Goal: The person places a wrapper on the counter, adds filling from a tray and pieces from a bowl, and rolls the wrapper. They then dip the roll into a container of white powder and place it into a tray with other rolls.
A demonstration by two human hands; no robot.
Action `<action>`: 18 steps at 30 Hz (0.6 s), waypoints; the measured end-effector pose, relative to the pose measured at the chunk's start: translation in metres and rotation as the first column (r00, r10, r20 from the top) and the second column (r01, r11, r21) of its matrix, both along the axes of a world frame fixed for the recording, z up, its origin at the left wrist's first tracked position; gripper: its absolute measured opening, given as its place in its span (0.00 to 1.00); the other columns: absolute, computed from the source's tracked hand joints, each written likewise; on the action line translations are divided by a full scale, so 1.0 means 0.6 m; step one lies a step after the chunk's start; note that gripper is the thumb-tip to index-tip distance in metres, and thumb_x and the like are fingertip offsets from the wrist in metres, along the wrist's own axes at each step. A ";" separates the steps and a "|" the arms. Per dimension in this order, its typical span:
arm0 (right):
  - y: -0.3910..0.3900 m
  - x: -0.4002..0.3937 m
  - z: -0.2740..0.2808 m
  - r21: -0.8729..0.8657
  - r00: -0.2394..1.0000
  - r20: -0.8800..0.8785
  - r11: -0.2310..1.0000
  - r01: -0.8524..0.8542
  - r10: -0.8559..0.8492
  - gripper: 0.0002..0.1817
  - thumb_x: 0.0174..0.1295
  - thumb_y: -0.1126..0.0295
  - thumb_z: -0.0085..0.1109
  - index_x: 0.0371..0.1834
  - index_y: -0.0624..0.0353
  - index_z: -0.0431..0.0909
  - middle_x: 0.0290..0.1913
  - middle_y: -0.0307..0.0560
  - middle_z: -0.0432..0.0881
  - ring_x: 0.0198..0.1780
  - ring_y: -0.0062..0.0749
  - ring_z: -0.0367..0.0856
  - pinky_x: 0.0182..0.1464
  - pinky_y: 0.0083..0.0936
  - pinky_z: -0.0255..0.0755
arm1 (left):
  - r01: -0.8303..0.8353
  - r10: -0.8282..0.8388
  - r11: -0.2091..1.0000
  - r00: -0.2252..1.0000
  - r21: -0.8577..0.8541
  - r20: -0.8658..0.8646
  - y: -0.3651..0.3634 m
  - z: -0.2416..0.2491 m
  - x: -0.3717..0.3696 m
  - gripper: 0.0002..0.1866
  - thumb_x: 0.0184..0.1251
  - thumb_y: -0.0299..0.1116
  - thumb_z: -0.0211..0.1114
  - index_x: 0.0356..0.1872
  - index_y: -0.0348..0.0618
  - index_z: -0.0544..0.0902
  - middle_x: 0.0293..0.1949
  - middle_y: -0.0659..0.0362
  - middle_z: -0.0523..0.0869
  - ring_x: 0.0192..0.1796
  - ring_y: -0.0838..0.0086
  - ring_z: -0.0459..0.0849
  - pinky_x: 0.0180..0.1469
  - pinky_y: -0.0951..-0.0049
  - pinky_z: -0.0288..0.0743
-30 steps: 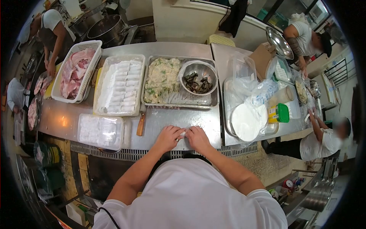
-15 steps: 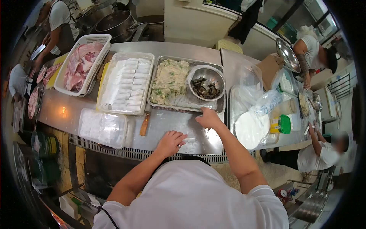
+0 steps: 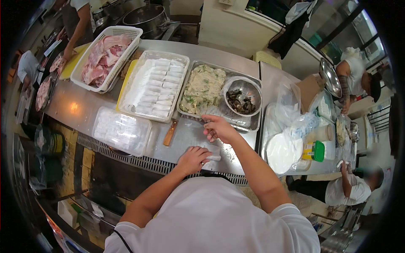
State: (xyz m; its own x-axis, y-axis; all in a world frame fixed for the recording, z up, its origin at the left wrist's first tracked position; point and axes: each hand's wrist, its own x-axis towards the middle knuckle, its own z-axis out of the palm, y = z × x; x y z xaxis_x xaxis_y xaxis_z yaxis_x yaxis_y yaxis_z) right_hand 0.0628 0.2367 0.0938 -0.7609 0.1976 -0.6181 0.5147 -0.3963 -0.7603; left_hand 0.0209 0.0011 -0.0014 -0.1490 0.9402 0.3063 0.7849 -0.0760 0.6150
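Near the counter's front edge, my left hand (image 3: 194, 160) rests with its fingertips on a small white roll (image 3: 213, 152). My right hand (image 3: 217, 128) is above the counter by the front rim of the metal tray (image 3: 240, 123), its fingers curled; what they hold, if anything, is too small to tell. That tray bears a pale green-flecked filling (image 3: 204, 88) and a steel bowl (image 3: 257, 90) of dark pieces. To the left lie white rolls (image 3: 162, 84) in rows in a plastic tray (image 3: 183, 63). A wooden-handled tool (image 3: 170, 134) lies before it.
Raw meat fills a white basket (image 3: 138, 33) at the back left. A clear lidded container (image 3: 122, 130) sits at the front left. Plastic bags (image 3: 301, 124), white round sheets (image 3: 280, 154) and a green-lidded tub (image 3: 314, 150) are at right. Other people work at both sides.
My right hand has moved from the tray's front rim toward my left hand's side. A white roll now shows clearly beside my left hand. The whole view has shifted and turned slightly.
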 end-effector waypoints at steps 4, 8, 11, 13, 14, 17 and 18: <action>0.006 0.059 0.017 -0.212 0.995 -0.100 0.977 0.011 -0.032 0.40 0.73 0.77 0.63 0.90 0.55 0.66 0.47 0.46 0.89 0.39 0.30 0.90 0.44 0.29 0.85 | 0.005 -0.005 1.000 1.000 -0.004 -0.010 -0.001 -0.004 0.000 0.20 0.73 0.36 0.75 0.64 0.53 0.87 0.60 0.60 0.88 0.61 0.58 0.85 0.64 0.54 0.76; -0.003 0.133 -0.028 0.593 0.931 0.006 0.748 -0.298 0.366 0.42 0.70 0.77 0.64 0.90 0.45 0.68 0.69 0.58 0.80 0.64 0.45 0.84 0.64 0.41 0.83 | 0.008 -0.008 1.000 1.000 -0.020 -0.006 0.000 -0.006 0.000 0.20 0.73 0.36 0.75 0.64 0.53 0.87 0.59 0.60 0.88 0.60 0.57 0.84 0.63 0.53 0.76; -0.030 0.166 0.001 0.869 0.758 0.439 -0.014 -0.494 0.482 0.47 0.67 0.79 0.63 0.90 0.32 0.67 0.89 0.65 0.59 0.85 0.64 0.65 0.84 0.56 0.65 | 0.010 -0.010 1.000 1.000 -0.003 -0.009 0.001 -0.003 0.000 0.20 0.73 0.36 0.75 0.64 0.52 0.88 0.59 0.60 0.88 0.60 0.58 0.84 0.62 0.55 0.76; -0.035 0.179 -0.020 0.814 0.668 0.581 -0.331 -0.477 0.466 0.46 0.71 0.72 0.64 0.93 0.28 0.61 0.92 0.59 0.54 0.88 0.65 0.60 0.84 0.61 0.63 | 0.003 -0.003 1.000 1.000 0.002 -0.022 0.001 0.000 0.001 0.20 0.73 0.36 0.75 0.64 0.52 0.88 0.59 0.60 0.88 0.60 0.58 0.84 0.63 0.55 0.77; -0.037 0.184 -0.034 0.756 0.623 0.647 -0.478 -0.448 0.439 0.46 0.73 0.68 0.65 0.94 0.27 0.59 0.93 0.56 0.52 0.89 0.65 0.58 0.84 0.63 0.63 | 0.001 -0.001 1.000 1.000 0.005 -0.029 0.001 0.002 0.002 0.20 0.73 0.36 0.75 0.64 0.52 0.88 0.58 0.60 0.88 0.60 0.58 0.84 0.63 0.55 0.77; -0.041 0.191 -0.081 0.738 0.573 0.650 -0.593 -0.322 0.498 0.46 0.78 0.63 0.62 0.95 0.25 0.52 0.96 0.52 0.45 0.92 0.66 0.50 0.86 0.69 0.57 | -0.020 0.021 1.000 0.998 0.023 -0.055 0.001 0.007 0.002 0.19 0.72 0.37 0.75 0.63 0.52 0.88 0.58 0.61 0.89 0.61 0.61 0.85 0.64 0.55 0.77; -0.042 0.194 -0.075 0.704 0.554 0.686 -0.624 -0.340 0.472 0.46 0.78 0.62 0.62 0.96 0.26 0.52 0.96 0.51 0.45 0.92 0.66 0.50 0.86 0.69 0.56 | -0.030 0.032 0.999 0.997 0.030 -0.064 0.001 0.006 0.003 0.19 0.72 0.37 0.75 0.62 0.52 0.88 0.58 0.62 0.89 0.61 0.62 0.85 0.64 0.56 0.77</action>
State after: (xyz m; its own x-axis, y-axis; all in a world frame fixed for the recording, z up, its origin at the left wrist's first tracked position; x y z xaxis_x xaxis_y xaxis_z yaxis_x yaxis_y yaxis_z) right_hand 0.1792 0.2118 0.0487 -0.9583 -0.0974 -0.2686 -0.1582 0.9638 0.2146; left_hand 0.0225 0.0020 0.0022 -0.1568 0.9261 0.3433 0.8249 -0.0683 0.5611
